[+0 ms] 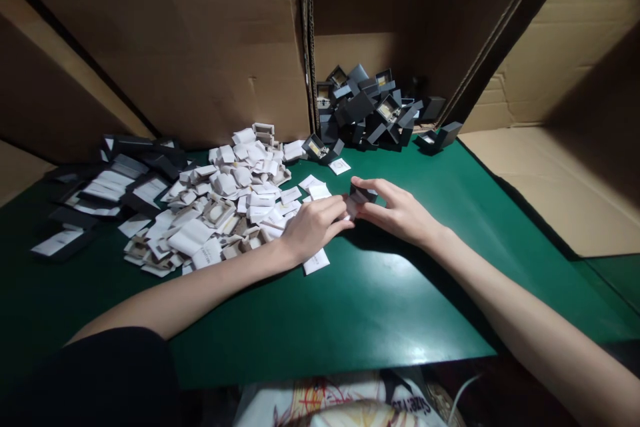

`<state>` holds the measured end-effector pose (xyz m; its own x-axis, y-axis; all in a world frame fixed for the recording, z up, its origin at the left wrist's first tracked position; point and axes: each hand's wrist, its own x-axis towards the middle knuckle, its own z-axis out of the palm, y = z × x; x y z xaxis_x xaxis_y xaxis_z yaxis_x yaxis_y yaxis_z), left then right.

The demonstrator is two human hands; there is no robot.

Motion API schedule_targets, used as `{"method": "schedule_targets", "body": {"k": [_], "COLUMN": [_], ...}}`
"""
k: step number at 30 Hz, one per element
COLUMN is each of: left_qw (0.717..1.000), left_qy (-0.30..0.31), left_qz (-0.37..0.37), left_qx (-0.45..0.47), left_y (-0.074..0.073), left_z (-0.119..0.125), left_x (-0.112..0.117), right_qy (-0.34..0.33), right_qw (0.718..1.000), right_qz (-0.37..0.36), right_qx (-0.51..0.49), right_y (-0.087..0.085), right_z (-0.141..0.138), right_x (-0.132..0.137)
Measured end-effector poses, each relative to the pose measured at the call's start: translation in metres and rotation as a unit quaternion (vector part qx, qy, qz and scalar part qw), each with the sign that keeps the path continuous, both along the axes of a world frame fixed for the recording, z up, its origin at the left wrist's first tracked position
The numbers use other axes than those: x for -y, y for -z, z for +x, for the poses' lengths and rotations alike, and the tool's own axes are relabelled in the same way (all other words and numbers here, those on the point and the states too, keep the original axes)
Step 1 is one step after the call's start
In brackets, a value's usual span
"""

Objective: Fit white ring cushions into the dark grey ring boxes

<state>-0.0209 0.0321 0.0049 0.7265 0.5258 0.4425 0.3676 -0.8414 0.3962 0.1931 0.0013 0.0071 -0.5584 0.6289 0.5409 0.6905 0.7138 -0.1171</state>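
Both my hands meet over the middle of a green table (380, 307). My right hand (397, 210) is closed around a small dark grey box (361, 195), holding it just above the table. My left hand (315, 227) has its fingers pinched together at the box's left side, touching a small white piece there; what exactly it pinches is too small to tell. A white folded leaflet (317, 261) lies under my left wrist. A large heap of white leaflets and cardboard inserts (225, 210) sits just left of my left hand.
A pile of finished dark grey boxes (373, 110) stands at the back, right of centre. Flat dark sleeves with white cards (107, 190) are spread at the far left. Brown cardboard walls (200, 47) enclose the back and right side (565, 167).
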Motion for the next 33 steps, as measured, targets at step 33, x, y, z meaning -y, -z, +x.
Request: {"method": "schedule_targets", "body": {"k": [33], "left_qw": [0.935], "left_qy": [0.065], "left_qz": [0.328], "left_qx": [-0.12], "left_y": [-0.008], "left_z": [-0.004], "left_x": [-0.004], "right_qy": [-0.019], "right_qw": [0.999], "right_qz": [-0.029], "right_qx": [-0.043], "right_y": [-0.002], "right_z": [0.006], "right_x": [0.001]}}
